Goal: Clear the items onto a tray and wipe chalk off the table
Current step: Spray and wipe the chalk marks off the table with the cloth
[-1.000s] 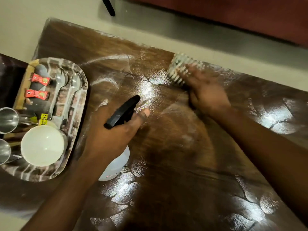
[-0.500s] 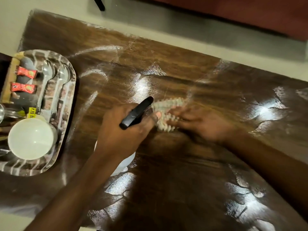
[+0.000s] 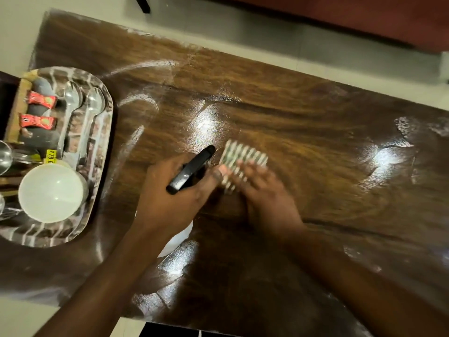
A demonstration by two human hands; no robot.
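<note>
Dark wood table point(image 3: 315, 142), chalk smears point(image 3: 141, 99) toward left and right ends | striped cloth point(image 3: 245, 158) mid-table under right hand point(image 3: 267, 198), fingers flat and pressing, blurred | left hand point(image 3: 170, 205) gripping spray bottle point(image 3: 192, 170) just beside | loaded tray point(image 3: 110, 113) at left | step: wiping; next, probably: carry cloth out to leftover smears.

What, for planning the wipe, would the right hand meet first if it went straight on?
Pushing the cloth it presses, the right hand would likely reach the chalk patch first, narrowly clearing the sprayer.
</note>
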